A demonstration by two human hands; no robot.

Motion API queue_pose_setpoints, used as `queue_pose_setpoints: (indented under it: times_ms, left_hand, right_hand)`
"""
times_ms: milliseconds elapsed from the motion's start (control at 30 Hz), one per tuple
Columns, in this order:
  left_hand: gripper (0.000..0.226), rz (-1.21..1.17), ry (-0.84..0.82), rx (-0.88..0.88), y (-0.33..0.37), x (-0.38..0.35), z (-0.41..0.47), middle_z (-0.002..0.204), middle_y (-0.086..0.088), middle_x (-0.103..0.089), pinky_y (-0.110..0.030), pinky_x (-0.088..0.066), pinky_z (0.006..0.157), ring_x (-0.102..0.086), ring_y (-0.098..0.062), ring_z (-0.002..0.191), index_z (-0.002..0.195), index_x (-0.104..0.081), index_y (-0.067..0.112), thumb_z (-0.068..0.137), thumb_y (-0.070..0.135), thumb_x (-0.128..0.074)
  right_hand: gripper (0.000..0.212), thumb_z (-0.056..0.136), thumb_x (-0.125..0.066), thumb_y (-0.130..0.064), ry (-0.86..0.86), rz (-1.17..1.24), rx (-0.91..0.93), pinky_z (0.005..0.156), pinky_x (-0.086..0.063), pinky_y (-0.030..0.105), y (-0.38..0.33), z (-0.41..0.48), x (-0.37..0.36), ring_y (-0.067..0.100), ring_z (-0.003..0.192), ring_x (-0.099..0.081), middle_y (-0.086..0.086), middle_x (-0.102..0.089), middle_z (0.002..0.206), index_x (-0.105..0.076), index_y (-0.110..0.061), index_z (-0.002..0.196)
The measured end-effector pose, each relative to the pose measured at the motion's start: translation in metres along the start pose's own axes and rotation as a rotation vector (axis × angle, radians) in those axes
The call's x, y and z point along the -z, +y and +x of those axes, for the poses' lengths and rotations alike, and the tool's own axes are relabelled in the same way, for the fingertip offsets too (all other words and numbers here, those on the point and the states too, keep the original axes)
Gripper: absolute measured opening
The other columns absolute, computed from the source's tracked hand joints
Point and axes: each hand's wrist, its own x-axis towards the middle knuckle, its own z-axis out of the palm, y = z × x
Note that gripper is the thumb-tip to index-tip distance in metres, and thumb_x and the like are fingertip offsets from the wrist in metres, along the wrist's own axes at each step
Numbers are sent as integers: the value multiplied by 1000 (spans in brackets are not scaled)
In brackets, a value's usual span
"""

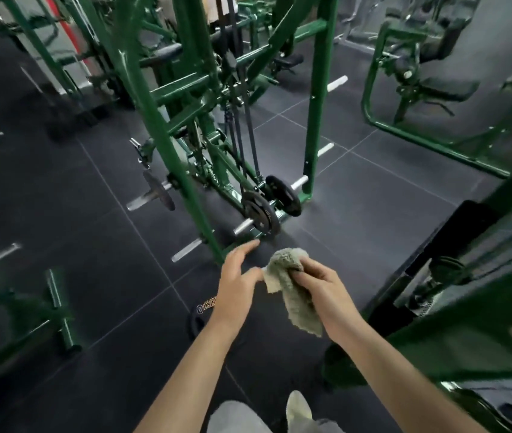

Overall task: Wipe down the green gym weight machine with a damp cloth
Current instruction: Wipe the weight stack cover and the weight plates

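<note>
Cloth point(292, 292) (grey-green, crumpled) hung from the right hand point(323, 285), whose curled fingers point(303, 271) gripped it, near the green machine point(167, 145). Left hand point(239, 282) touched its edge, fingers relaxed, holding nothing.

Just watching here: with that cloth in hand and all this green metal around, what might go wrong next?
1. The cloth is bunched in the right hand while the left hand touches only its edge; wiped like that, it may cover little of the green frame.
2. Steel pegs and weight plates jut out low beside the frame, so a reaching hand or a shin might knock them.
3. A dark plate lies on the floor under the left arm, a possible trip hazard.
</note>
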Motion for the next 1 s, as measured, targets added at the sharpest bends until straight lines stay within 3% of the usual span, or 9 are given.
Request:
queue_pose_setpoints:
  times_ms: [133, 267, 400, 467, 567, 800, 1000]
  left_hand:
    - [47, 103, -199, -106, -6, -8, 49, 130, 7, -63, -18, -46, 101, -56, 2, 121, 123, -68, 29, 91, -5, -63]
    - [54, 169, -484, -158, -16, -17, 101, 124, 7, -70, -32, -52, 102, -64, -14, 121, 125, -67, 29, 84, -5, -59]
    - [42, 123, -739, -79, -6, -17, 147, 120, 3, -73, -30, -55, 99, -67, -14, 115, 129, -65, 24, 95, -1, -60]
    - [34, 101, -839, -23, -3, -17, 173, 120, -1, -73, -30, -56, 95, -69, -16, 113, 129, -65, 21, 97, 11, -64]
    - [27, 194, -897, -33, -9, -22, 210, 112, 0, -76, -28, -57, 88, -72, -14, 107, 122, -64, 21, 97, 17, -72]
    - [27, 216, -1083, -65, -11, -71, 251, 111, -1, -77, -26, -57, 91, -73, -12, 106, 119, -68, 17, 94, 11, -76]
    - [20, 306, -1175, -118, -27, -143, 284, 102, 6, -79, -22, -56, 87, -74, -9, 100, 108, -77, 21, 96, 6, -72]
  right_hand:
    - [35, 102, -49, 4, 49, 33, -21, 79, -56, 25, 0, 30, 10, 21, 102, -73, 7, -77, 111, -74, -17, 116]
    - [33, 100, -49, 9, 62, 0, 16, 84, -57, 31, 1, 57, 19, 24, 102, -71, 14, -74, 111, -71, -9, 117]
    - [41, 95, -47, 18, 114, -64, 35, 84, -54, 32, -1, 76, 18, 21, 99, -69, 18, -70, 112, -64, -8, 123]
    - [41, 95, -50, 14, 152, -58, 41, 90, -56, 43, 0, 88, 15, 25, 102, -68, 19, -68, 116, -62, -10, 125]
    - [35, 97, -55, 10, 231, -48, 77, 99, -54, 56, 3, 107, 10, 37, 110, -67, 19, -68, 118, -60, -10, 126]
    - [53, 93, -54, 15, 459, -51, 61, 100, -55, 33, 18, 128, 21, 19, 119, -67, -2, -73, 122, -68, -23, 127]
    - [30, 91, -71, 3, 692, -77, -3, 94, -56, 32, 45, 148, 74, 15, 106, -70, -3, -75, 108, -74, -18, 112]
